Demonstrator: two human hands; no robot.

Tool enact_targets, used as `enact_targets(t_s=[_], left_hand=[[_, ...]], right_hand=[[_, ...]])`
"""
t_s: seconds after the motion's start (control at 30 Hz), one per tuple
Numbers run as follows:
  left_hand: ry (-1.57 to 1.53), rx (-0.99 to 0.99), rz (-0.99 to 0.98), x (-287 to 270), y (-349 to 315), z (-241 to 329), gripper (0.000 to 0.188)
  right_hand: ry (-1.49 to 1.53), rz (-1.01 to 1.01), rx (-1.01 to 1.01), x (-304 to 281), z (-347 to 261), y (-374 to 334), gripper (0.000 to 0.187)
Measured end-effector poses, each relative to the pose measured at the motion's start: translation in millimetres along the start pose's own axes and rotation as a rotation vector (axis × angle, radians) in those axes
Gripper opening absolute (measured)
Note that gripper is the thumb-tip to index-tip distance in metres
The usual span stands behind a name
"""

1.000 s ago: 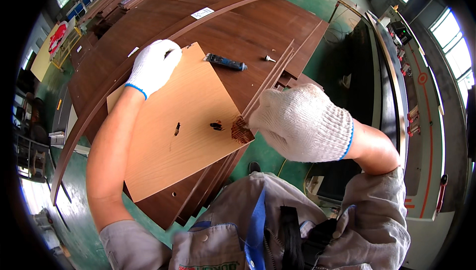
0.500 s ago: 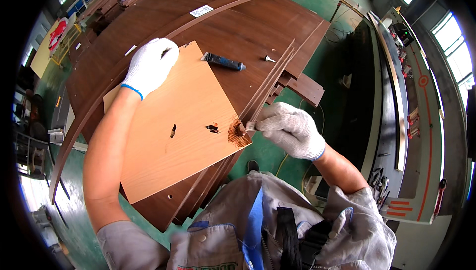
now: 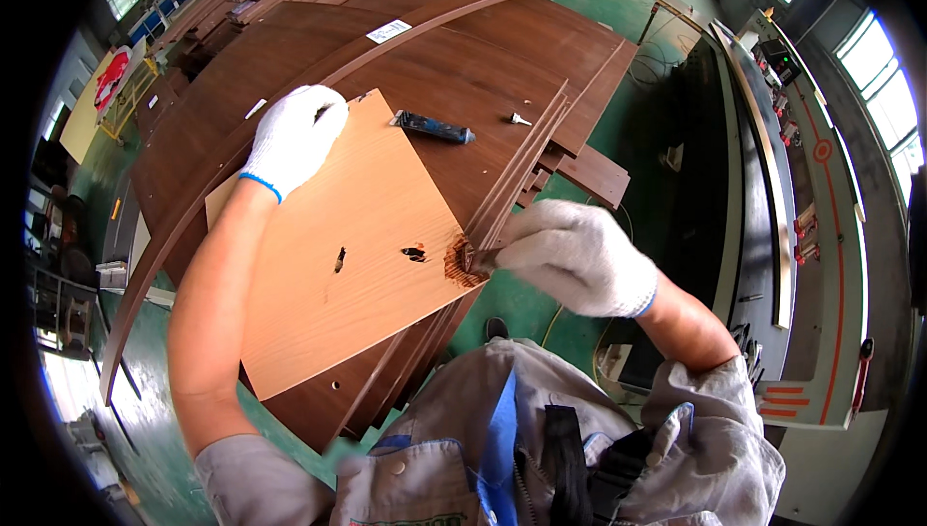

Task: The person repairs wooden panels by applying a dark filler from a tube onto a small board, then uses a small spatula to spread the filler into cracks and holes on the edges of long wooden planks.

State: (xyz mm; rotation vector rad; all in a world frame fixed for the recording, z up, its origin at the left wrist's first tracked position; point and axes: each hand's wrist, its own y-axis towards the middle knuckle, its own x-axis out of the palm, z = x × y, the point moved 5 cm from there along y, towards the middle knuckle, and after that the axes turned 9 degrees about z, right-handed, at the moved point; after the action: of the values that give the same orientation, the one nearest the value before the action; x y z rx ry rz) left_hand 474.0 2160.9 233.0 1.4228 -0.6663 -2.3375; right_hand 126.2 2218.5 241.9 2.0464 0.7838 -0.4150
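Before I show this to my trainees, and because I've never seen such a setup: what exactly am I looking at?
No machine does the handling here: a person works with a left hand and a right hand, both in white knitted gloves. The view comes from a fisheye camera worn on the head, looking down, so straight edges bend near the rim. The left hand rests at the far edge of a light wood-grain board, which lies on dark brown panels. The right hand pinches a small flat tool, perhaps a scraper, at a dark brown smear on the board's corner. Beyond lie a dark squeezed tube and a small white nozzle.
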Motion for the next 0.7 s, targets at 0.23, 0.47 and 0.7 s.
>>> enact_targets(t_s=[0.23,0.47,0.7], left_hand=[[0.007,-0.016,-0.011,-1.3,0.0,-1.0,0.019],[0.016,0.008,-0.001,-1.5,0.8,-0.8,0.02],[0.048,-0.032,-0.05,-4.0,-1.5,-4.5,0.021]], right_hand=[[-0.213,-0.008,0.032,-2.2,-26.1,35.5,0.011],[-0.581,-0.346,-0.015,13.0,-45.4,48.2,0.01],[-0.404,-0.353,-0.176,0.3,-51.4,47.3,0.026]])
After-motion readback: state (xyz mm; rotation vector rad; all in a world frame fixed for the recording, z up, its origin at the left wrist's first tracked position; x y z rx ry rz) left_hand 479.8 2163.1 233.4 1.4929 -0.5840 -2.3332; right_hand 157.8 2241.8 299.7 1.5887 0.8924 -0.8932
